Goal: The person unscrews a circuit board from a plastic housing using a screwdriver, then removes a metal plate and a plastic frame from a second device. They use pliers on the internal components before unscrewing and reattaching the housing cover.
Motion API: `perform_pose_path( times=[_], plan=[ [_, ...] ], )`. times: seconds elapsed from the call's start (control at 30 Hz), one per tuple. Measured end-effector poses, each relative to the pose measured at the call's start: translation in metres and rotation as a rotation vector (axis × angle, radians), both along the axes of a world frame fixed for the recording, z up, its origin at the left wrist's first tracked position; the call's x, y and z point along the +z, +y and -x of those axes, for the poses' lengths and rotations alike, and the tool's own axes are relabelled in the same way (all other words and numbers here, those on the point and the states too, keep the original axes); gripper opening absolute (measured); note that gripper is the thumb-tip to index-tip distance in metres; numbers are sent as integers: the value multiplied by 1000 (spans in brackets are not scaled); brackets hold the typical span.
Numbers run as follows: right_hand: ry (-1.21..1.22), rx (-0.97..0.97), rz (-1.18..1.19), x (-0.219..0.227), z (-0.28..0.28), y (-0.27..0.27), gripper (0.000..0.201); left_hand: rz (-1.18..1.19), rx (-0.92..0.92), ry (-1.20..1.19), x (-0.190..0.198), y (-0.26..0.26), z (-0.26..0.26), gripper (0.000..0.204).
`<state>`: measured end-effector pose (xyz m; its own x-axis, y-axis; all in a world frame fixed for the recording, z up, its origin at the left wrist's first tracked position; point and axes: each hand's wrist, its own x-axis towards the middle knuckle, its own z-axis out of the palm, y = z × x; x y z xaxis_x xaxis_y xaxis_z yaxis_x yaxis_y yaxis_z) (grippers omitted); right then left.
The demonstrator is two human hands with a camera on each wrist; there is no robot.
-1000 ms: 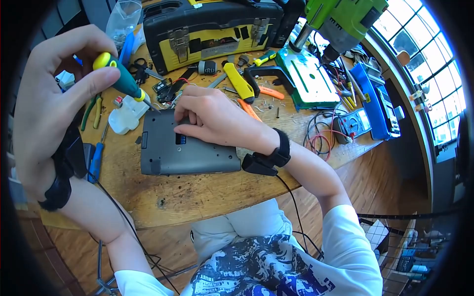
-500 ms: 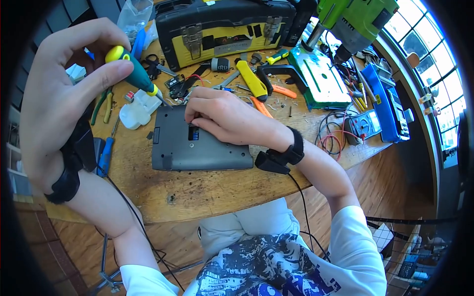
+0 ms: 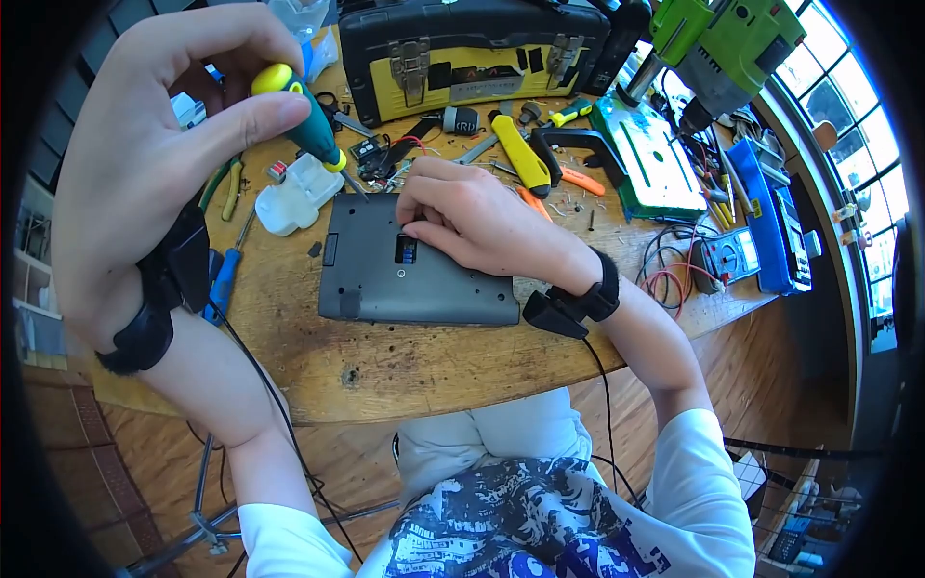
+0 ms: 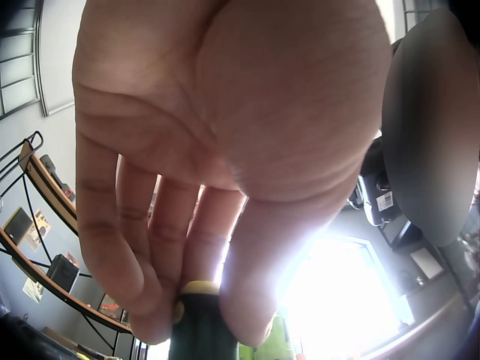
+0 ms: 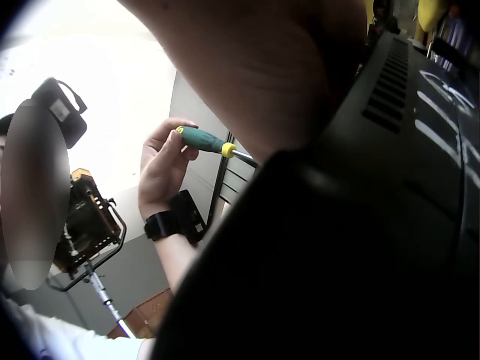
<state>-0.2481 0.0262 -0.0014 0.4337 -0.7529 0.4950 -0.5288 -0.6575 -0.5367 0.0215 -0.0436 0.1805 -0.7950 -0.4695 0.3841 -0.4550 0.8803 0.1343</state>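
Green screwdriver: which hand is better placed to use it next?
Probably the left hand: it grips the screwdriver, shaft angled down toward the far edge of the dark device. The right hand, on that device, seems better for steadying it.

Bright daylight fills a black-gridded glass window at upper right; brown plank floor lies below the worn wooden surface.
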Motion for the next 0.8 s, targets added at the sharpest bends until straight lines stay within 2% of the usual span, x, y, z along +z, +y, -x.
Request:
perform_pose_path(
  times=[0.37, 0.57, 0.7, 0.77, 0.8],
  plan=[
    [18, 7, -79, 12, 0, 4, 11, -11, -11, 2, 0, 0, -2, 22],
    [-12, -66, -86, 32, 14, 11, 11, -14, -8, 27, 3, 3, -2, 21],
    [122, -307, -68, 52, 60, 33, 15, -16, 19, 76, -4, 4, -6, 21],
    [282, -458, -218, 58, 87, 50, 14, -57, 49, 79, -3, 5, -6, 22],
    [293, -464, -221, 56, 101, 58, 14, -47, 63, 20, -1, 5, -6, 22]
  ],
)
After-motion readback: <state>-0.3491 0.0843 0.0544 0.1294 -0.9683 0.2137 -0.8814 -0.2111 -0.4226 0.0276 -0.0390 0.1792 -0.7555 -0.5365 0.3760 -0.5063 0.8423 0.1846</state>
